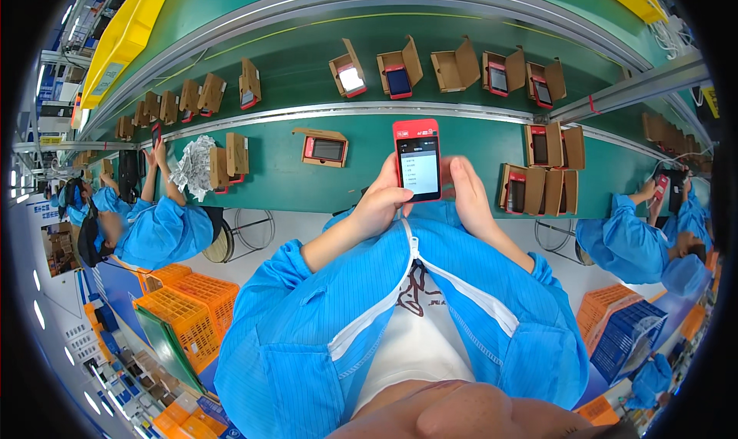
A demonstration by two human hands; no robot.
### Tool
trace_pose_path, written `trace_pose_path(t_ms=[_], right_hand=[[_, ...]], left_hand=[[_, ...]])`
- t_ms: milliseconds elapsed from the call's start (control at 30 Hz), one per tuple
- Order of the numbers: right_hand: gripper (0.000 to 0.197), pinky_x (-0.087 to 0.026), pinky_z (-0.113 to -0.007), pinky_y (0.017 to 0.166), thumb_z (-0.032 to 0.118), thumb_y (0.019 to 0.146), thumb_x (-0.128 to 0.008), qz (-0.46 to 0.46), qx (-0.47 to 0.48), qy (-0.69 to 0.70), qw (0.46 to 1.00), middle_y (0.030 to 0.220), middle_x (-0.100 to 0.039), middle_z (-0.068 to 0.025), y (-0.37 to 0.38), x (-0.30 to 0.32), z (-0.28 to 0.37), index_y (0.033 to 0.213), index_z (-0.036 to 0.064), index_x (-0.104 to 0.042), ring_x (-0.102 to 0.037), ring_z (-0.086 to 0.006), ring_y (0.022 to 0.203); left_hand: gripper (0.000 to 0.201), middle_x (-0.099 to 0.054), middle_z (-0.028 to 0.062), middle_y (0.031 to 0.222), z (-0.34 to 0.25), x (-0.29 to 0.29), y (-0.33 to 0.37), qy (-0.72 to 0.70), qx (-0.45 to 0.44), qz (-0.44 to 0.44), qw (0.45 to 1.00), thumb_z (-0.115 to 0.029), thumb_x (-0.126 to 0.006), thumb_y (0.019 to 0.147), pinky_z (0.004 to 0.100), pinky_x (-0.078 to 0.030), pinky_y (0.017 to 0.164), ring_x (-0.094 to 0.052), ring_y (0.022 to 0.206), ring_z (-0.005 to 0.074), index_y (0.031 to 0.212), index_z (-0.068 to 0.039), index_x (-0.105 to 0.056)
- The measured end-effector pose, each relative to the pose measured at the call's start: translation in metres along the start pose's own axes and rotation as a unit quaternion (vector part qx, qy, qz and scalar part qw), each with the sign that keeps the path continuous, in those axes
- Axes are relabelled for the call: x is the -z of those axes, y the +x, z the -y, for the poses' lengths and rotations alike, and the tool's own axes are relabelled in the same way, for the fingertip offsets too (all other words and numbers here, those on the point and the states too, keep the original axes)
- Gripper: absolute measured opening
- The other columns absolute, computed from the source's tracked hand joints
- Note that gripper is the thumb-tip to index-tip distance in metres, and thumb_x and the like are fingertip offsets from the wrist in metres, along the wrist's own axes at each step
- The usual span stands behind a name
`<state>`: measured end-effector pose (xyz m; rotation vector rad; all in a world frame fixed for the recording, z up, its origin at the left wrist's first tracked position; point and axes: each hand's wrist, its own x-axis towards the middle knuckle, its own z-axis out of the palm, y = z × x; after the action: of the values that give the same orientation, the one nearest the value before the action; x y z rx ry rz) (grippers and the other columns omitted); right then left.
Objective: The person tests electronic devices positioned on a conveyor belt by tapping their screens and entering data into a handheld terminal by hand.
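Note:
My left hand [379,201] is closed round the lower left side of a red handheld touchscreen terminal [419,162], its thumb over the lower screen. The terminal is tilted up toward me above the table's near edge, its screen lit with a white list under a dark header. Beside its right edge, my right hand [471,195] has its fingers stretched out and holds nothing. Part of that hand is turned away, so I cannot tell whether it touches the casing. Beyond my left hand, an open cardboard box [324,146] lies on the green table [284,185] with another terminal in it.
Several open boxes with terminals [399,81] line the far green shelf. More boxes [530,189] are grouped at right; crumpled paper [195,166] lies at left. Co-workers [165,227] sit on both sides. Orange crates [192,316] stand behind at left, a blue crate [626,339] at right.

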<state>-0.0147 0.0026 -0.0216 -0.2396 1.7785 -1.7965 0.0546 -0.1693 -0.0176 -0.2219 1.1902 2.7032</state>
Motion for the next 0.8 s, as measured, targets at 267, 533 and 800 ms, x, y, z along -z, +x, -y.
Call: trace_pose_path(t_ms=[267, 533, 800], right_hand=[[0.036, -0.034, -0.025, 0.039, 0.036, 0.099, -0.036, -0.037, -0.165, 0.197, 0.966, 0.065, -0.055, -0.0064, 0.032, -0.007, -0.033, 0.093, 0.0039, -0.051, -0.045, -0.0116, 0.044], [0.042, -0.034, -0.028, 0.033, 0.038, 0.099, -0.035, -0.253, -0.089, -0.140, 0.953, 0.055, -0.052, -0.0055, 0.258, 0.107, -0.195, 0.081, 0.0028, -0.051, -0.044, -0.0121, 0.037], [0.052, -0.045, -0.029, 0.042, 0.052, 0.093, -0.042, -0.189, -0.256, 0.109, 0.942, 0.072, -0.059, -0.0114, 0.278, 0.051, -0.209, 0.106, 0.0011, -0.047, -0.054, -0.0171, 0.052]], left_hand=[[0.068, -0.032, 0.0136, 0.142, 0.001, 0.030, 0.015, 0.005, 0.103, -0.070, 0.992, -0.029, -0.042, 0.093, 0.0272, -0.045, 0.067, -0.042, 0.122, 0.0237, 0.146, -0.007, -0.006], [0.054, -0.036, 0.0147, 0.139, -0.012, 0.089, 0.005, 0.010, 0.206, -0.049, 0.977, -0.028, -0.044, 0.095, 0.0331, -0.048, 0.081, -0.042, 0.124, 0.0253, 0.140, -0.007, -0.024], [0.045, -0.047, 0.0123, 0.129, -0.027, 0.120, 0.007, -0.004, 0.221, -0.133, 0.966, -0.031, -0.041, 0.096, 0.0307, -0.047, 0.084, -0.050, 0.114, 0.0202, 0.133, -0.006, -0.032]])
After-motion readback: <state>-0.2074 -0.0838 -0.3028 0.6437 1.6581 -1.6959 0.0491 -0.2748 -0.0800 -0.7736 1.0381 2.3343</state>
